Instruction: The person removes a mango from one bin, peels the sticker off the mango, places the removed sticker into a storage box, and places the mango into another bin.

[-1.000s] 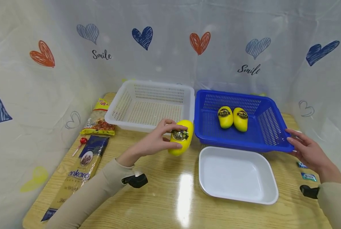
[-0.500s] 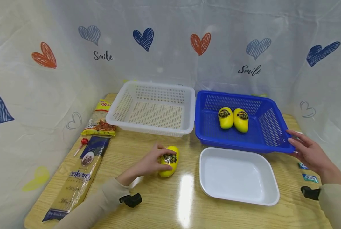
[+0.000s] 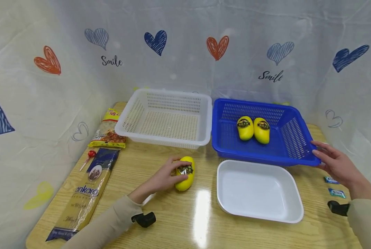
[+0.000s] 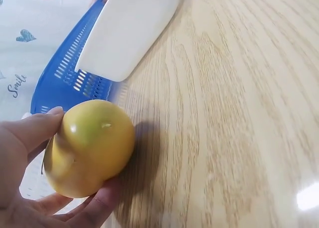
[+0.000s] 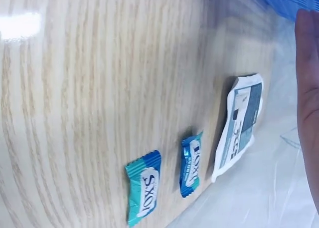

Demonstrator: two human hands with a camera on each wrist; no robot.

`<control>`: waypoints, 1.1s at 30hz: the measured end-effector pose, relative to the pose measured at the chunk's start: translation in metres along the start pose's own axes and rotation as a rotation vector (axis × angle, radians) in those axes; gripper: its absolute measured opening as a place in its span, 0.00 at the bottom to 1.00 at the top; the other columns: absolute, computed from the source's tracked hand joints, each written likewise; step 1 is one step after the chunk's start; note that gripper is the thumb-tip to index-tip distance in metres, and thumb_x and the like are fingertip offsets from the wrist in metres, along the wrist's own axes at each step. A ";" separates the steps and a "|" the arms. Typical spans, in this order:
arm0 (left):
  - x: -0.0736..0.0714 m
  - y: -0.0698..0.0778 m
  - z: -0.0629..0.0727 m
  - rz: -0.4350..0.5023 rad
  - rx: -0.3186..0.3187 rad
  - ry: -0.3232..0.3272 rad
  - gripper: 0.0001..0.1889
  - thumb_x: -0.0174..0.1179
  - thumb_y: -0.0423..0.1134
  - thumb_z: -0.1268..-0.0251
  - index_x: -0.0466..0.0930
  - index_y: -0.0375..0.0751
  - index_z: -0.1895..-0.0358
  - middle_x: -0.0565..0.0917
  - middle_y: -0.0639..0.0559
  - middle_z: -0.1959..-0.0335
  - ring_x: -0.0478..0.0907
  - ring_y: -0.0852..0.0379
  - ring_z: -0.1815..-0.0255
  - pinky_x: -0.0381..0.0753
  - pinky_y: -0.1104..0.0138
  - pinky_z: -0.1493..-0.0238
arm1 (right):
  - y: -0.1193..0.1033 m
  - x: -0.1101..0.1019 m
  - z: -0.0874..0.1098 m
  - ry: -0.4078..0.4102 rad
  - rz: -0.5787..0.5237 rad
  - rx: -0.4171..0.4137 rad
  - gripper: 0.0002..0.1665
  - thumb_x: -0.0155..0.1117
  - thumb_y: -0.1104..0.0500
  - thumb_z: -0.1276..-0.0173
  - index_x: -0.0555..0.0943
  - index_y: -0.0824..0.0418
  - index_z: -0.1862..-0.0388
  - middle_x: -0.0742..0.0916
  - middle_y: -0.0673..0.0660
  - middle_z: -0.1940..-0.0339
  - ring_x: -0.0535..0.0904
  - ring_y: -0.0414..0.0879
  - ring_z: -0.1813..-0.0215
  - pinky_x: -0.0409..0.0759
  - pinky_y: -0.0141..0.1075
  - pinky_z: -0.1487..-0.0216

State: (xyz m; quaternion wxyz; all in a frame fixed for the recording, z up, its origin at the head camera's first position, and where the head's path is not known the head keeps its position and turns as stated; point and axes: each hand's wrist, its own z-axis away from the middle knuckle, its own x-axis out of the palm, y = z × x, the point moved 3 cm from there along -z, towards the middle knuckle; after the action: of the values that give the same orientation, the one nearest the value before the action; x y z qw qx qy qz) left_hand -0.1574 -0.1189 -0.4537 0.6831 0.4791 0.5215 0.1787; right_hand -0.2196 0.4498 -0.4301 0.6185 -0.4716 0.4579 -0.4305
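Observation:
My left hand [image 3: 166,177] grips a yellow mango [image 3: 188,181] with a black label, low over the table in front of the white basket. In the left wrist view the thumb lies on one side of the mango [image 4: 92,143] and fingers curl under the other; whether it touches the table I cannot tell. My right hand [image 3: 341,164] holds the right front corner rim of the blue basket [image 3: 251,157], thumb on the rim. Two more labelled mangoes lie side by side in that basket, a left mango [image 3: 245,129] and a right mango [image 3: 261,131].
A white slotted basket [image 3: 163,138] stands at back left, a white tray [image 3: 260,216] before the blue one. At left lie a snack bag [image 3: 109,133], a lollipop [image 3: 91,153] and an Ankara pasta pack [image 3: 86,190]. Small candies [image 5: 144,188] and a white packet [image 5: 239,125] lie at right.
My left hand has brought the mango down and left, from between the two baskets to the table's middle, then shifted it slightly. The right hand stays at the blue basket's corner.

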 end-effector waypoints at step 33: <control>0.000 0.001 -0.006 0.058 -0.048 0.045 0.28 0.71 0.41 0.41 0.75 0.46 0.37 0.66 0.40 0.35 0.65 0.44 0.35 0.66 0.47 0.36 | -0.151 0.226 0.010 0.081 0.765 -0.418 0.12 0.62 0.53 0.28 0.84 0.57 0.52 0.87 0.53 0.57 0.83 0.47 0.58 0.74 0.18 0.60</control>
State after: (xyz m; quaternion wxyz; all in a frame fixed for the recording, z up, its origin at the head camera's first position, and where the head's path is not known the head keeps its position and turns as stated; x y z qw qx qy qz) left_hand -0.1619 -0.1158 -0.4534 0.6770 0.4734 0.5181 0.2216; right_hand -0.1780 0.2058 -0.3171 0.6064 -0.3657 0.7007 -0.0866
